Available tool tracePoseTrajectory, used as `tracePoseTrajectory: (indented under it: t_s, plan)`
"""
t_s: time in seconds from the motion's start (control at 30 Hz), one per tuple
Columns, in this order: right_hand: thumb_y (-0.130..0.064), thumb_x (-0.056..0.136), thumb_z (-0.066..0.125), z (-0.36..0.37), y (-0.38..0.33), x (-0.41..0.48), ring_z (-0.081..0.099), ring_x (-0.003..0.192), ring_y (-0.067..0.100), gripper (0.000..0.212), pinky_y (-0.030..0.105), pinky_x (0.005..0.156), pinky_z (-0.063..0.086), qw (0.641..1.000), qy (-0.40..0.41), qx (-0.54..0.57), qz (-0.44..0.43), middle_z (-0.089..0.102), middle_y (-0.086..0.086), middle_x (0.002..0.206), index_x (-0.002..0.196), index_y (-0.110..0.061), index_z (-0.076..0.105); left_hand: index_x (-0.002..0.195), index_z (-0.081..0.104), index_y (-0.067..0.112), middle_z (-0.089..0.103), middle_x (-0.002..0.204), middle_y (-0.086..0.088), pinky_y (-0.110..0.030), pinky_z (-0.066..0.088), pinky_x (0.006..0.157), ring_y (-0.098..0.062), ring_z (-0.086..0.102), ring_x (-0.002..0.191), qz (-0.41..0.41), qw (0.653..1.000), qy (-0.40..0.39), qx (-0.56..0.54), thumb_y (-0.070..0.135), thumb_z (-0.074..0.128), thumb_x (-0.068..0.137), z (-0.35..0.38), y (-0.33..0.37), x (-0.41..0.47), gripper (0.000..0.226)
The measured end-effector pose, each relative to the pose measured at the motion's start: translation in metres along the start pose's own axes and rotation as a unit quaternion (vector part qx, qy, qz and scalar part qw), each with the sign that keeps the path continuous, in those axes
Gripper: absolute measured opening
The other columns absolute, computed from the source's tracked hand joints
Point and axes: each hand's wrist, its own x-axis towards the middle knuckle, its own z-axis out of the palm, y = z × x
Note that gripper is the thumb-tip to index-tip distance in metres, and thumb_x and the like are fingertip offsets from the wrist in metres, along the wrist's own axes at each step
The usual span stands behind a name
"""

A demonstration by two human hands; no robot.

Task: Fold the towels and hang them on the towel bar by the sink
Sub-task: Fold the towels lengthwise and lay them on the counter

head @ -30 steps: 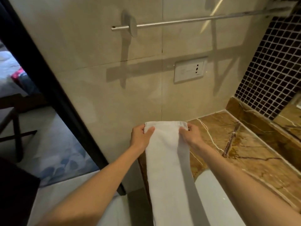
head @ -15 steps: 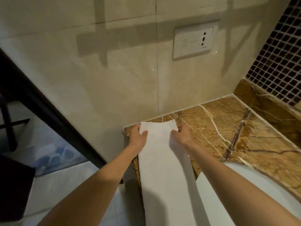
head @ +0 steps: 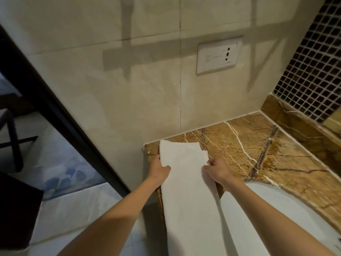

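Left hand (head: 160,169) and right hand (head: 215,169) pinch the two long edges of the towel (head: 186,182) near its far end, which lies on the surface (head: 258,150). To fold well, keep edges matched and tension even. The strip's long axis runs near to far, far end toward the wall.

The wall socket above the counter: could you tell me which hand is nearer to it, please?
Right. The right hand holds the towel's right edge on the marble counter, almost directly below the wall socket. The left hand holds the left edge, further left.
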Motion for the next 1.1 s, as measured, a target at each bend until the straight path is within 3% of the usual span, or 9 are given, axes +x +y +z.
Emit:
tracePoseTrajectory:
  t_s: [0.17, 0.27, 0.37, 0.5, 0.57, 0.7, 0.87, 1.1]
  plan:
    - [-0.008, 0.086, 0.061, -0.002, 0.021, -0.04, 0.061, 0.098, 0.03, 0.02, 0.038, 0.086, 0.049, 1.0, 0.006, 0.021, 0.013, 0.065, 0.012, 0.1, 0.104, -0.002, 0.062, 0.107, 0.045, 0.019, 0.061, 0.092, 0.006, -0.022, 0.049, 0.06, -0.014, 0.062, 0.086, -0.035, 0.998, 0.009, -0.041, 0.0, 0.054, 0.086, 0.006, -0.016, -0.048, 0.03]
    - [-0.006, 0.085, 0.06, -0.005, 0.032, -0.063, 0.061, 0.087, 0.028, 0.004, 0.034, 0.076, 0.047, 0.999, -0.001, 0.046, 0.013, 0.065, 0.009, 0.086, 0.088, -0.005, 0.061, 0.106, 0.047, 0.017, 0.06, 0.094, 0.004, -0.02, 0.049, 0.063, -0.013, 0.061, 0.087, -0.058, 0.997, 0.0, -0.057, 0.001, 0.052, 0.087, 0.012, -0.029, -0.079, 0.026]
    - [-0.009, 0.086, 0.059, -0.008, 0.045, -0.087, 0.062, 0.085, 0.025, 0.004, 0.032, 0.072, 0.045, 0.998, -0.022, 0.056, 0.03, 0.067, 0.01, 0.089, 0.088, -0.009, 0.062, 0.108, 0.05, 0.014, 0.062, 0.097, 0.0, -0.022, 0.05, 0.066, -0.016, 0.061, 0.088, -0.088, 0.994, -0.008, -0.066, 0.002, 0.051, 0.088, 0.014, -0.039, -0.106, 0.023]
    - [-0.019, 0.091, 0.058, -0.007, 0.067, -0.122, 0.061, 0.1, 0.026, 0.025, 0.035, 0.082, 0.049, 0.995, -0.046, 0.056, 0.066, 0.06, 0.011, 0.109, 0.114, -0.013, 0.049, 0.112, 0.054, 0.006, 0.065, 0.102, -0.011, -0.026, 0.05, 0.057, -0.023, 0.063, 0.088, -0.142, 0.987, -0.015, -0.075, 0.004, 0.051, 0.087, 0.015, -0.054, -0.139, 0.025]
    - [-0.022, 0.091, 0.058, -0.004, 0.079, -0.139, 0.061, 0.095, 0.023, 0.03, 0.031, 0.076, 0.05, 0.995, -0.047, 0.049, 0.076, 0.06, 0.01, 0.106, 0.117, -0.012, 0.047, 0.111, 0.056, 0.006, 0.066, 0.101, -0.012, -0.025, 0.049, 0.053, -0.023, 0.064, 0.086, -0.146, 0.986, -0.021, -0.077, 0.006, 0.051, 0.088, 0.015, -0.061, -0.152, 0.024]
    - [-0.019, 0.089, 0.059, -0.003, 0.097, -0.171, 0.063, 0.076, 0.02, 0.021, 0.027, 0.062, 0.05, 0.992, -0.032, 0.07, 0.098, 0.066, 0.008, 0.089, 0.106, -0.007, 0.055, 0.108, 0.057, 0.001, 0.067, 0.101, -0.017, -0.035, 0.056, 0.062, -0.031, 0.066, 0.091, -0.154, 0.984, -0.046, -0.083, 0.004, 0.051, 0.087, 0.017, -0.073, -0.171, 0.022]
    - [-0.019, 0.089, 0.059, -0.003, 0.12, -0.207, 0.06, 0.059, 0.017, 0.017, 0.023, 0.051, 0.046, 0.99, -0.016, 0.082, 0.109, 0.065, 0.006, 0.073, 0.095, -0.004, 0.06, 0.097, 0.056, 0.002, 0.069, 0.09, -0.015, -0.031, 0.054, 0.049, -0.025, 0.068, 0.075, -0.174, 0.975, -0.082, -0.114, 0.005, 0.056, 0.089, 0.018, -0.091, -0.206, 0.009]
    - [-0.029, 0.085, 0.059, -0.012, 0.147, -0.25, 0.044, 0.055, 0.014, 0.023, 0.023, 0.054, 0.037, 0.994, -0.035, 0.024, 0.102, 0.048, 0.0, 0.062, 0.071, -0.017, 0.046, 0.108, 0.058, -0.001, 0.074, 0.087, -0.015, -0.032, 0.054, 0.049, -0.026, 0.072, 0.072, -0.214, 0.947, -0.197, -0.136, 0.009, 0.061, 0.09, 0.023, -0.113, -0.254, 0.021]
